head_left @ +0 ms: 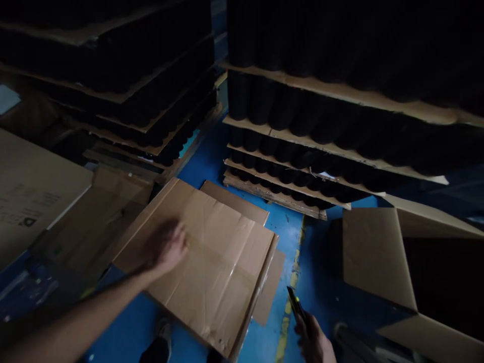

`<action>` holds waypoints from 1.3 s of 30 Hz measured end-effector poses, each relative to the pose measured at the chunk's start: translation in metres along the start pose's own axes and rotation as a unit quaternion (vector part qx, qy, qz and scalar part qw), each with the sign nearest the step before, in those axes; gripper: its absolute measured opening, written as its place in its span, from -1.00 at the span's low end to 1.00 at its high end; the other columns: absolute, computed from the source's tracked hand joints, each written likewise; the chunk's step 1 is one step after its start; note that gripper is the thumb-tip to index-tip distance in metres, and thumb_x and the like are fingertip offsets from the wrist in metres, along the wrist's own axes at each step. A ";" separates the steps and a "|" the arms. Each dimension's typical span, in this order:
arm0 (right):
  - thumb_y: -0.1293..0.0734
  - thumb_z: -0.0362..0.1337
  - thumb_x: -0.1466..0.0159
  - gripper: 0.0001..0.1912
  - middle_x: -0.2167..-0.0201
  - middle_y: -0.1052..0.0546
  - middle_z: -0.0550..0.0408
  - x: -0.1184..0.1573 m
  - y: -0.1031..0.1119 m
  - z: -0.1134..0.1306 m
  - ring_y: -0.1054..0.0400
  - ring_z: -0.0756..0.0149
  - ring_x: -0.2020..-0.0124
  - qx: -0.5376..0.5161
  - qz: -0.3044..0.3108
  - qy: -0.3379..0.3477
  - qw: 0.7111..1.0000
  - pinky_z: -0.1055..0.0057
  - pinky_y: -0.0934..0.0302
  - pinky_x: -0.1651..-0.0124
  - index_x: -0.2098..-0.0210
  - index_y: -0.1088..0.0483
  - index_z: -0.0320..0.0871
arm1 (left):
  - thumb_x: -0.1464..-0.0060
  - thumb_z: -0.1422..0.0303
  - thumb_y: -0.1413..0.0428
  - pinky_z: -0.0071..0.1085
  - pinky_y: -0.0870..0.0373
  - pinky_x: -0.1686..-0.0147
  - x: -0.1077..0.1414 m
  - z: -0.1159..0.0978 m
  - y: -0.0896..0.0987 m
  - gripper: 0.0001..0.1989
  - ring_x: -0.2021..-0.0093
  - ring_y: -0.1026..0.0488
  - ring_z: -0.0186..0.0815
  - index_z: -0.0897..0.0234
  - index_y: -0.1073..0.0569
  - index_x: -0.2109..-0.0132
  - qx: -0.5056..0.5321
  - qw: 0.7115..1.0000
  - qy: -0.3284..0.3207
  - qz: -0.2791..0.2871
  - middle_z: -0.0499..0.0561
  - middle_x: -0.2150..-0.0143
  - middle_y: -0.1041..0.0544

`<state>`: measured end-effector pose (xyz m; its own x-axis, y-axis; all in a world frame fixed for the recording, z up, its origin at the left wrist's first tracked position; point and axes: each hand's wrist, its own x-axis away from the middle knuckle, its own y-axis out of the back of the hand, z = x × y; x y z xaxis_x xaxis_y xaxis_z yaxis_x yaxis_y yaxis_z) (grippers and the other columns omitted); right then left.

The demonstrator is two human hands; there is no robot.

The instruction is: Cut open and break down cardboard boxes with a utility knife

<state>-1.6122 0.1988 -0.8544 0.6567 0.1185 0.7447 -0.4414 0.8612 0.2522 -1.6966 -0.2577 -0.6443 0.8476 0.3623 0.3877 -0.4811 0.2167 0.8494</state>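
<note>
A flattened cardboard box (219, 252) with clear tape across it lies low in front of me, on top of other cardboard sheets. Over its left part is my left hand (172, 249), its fingers curled in and blurred; whether it holds anything is hidden. My right hand (313, 338), at the lower right of the box, is wrapped round a dark utility knife (299, 308) with a yellow-green detail. The knife's tip points up and to the left, apart from the cardboard.
Tall stacks of black cylinders (287, 146) on cardboard layers and pallets stand ahead and at the left. An open carton (372, 247) is at the right. A printed carton (34, 201) stands at the left. A yellow line (295, 267) crosses the blue floor.
</note>
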 end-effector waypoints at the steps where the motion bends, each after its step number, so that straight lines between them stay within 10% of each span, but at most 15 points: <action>1: -0.08 0.31 -0.28 -0.32 0.31 -0.50 0.04 -0.005 -0.008 0.029 -0.39 0.37 0.48 -0.115 0.049 -0.066 0.990 0.48 -0.27 0.48 -0.05 -0.28 -0.12 | -0.32 0.32 0.05 -0.17 0.01 -0.47 0.009 -0.035 -0.005 -0.41 -0.51 0.05 -0.09 0.39 -0.24 -0.43 0.004 0.997 -0.071 0.022 0.14 -0.53 0.04; 4: -0.12 0.56 -0.01 -0.06 0.37 -0.42 0.12 -0.031 -0.021 0.101 -0.25 0.50 0.55 -0.257 0.029 -0.103 0.961 0.52 -0.19 0.54 0.10 -0.24 -0.19 | -0.25 0.30 -0.03 -0.24 0.19 -0.53 0.033 -0.117 -0.027 -0.31 -0.54 0.18 -0.26 0.04 -0.14 -0.49 0.012 0.966 -0.249 0.076 -0.21 -0.54 0.13; 7: -0.16 0.66 0.20 0.11 0.41 -0.39 0.17 -0.060 -0.028 0.127 -0.21 0.53 0.59 -0.309 0.043 -0.072 0.947 0.52 -0.15 0.57 0.08 -0.25 -0.19 | -0.24 0.35 -0.04 0.01 0.25 -0.52 0.041 -0.154 -0.046 -0.27 -0.53 0.16 -0.12 0.25 -0.09 -0.50 0.002 0.954 -0.283 0.098 -0.03 -0.54 0.04; 17: -0.15 0.59 0.10 0.00 0.40 -0.41 0.14 -0.079 -0.052 0.113 -0.23 0.52 0.60 -0.362 0.060 -0.042 0.929 0.52 -0.15 0.58 0.11 -0.26 -0.19 | -0.20 0.39 -0.16 0.00 -0.21 -0.26 0.023 -0.182 -0.028 -0.50 -0.18 -0.30 -0.02 0.39 -0.40 -0.26 -0.054 0.958 -0.258 0.111 0.18 -0.19 -0.41; 22: -0.16 0.51 0.04 -0.06 0.38 -0.42 0.11 -0.065 -0.052 0.108 -0.25 0.51 0.57 -0.377 0.098 -0.024 0.921 0.52 -0.18 0.55 0.09 -0.27 -0.22 | -0.24 0.41 -0.12 -0.07 -0.22 -0.21 0.033 -0.189 -0.019 -0.76 -0.15 -0.30 -0.07 0.36 -0.49 -0.03 -0.070 0.960 -0.241 0.126 0.14 -0.10 -0.41; 39: -0.11 0.34 -0.22 -0.26 0.43 -0.46 0.08 -0.020 -0.061 0.051 -0.25 0.51 0.55 -0.239 0.188 0.052 0.951 0.58 -0.09 0.47 0.04 -0.36 -0.19 | -0.02 0.33 -0.31 -0.17 -0.28 -0.13 0.019 -0.196 -0.012 -0.69 -0.04 -0.34 -0.15 0.36 -0.45 0.12 -0.078 0.954 -0.197 0.212 0.09 0.02 -0.43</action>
<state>-1.6293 0.1191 -0.8529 0.5756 0.4895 0.6551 -0.3450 0.8716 -0.3481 -1.7187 -0.0751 -0.7170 0.5737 0.0859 0.8145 -0.8005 0.2691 0.5355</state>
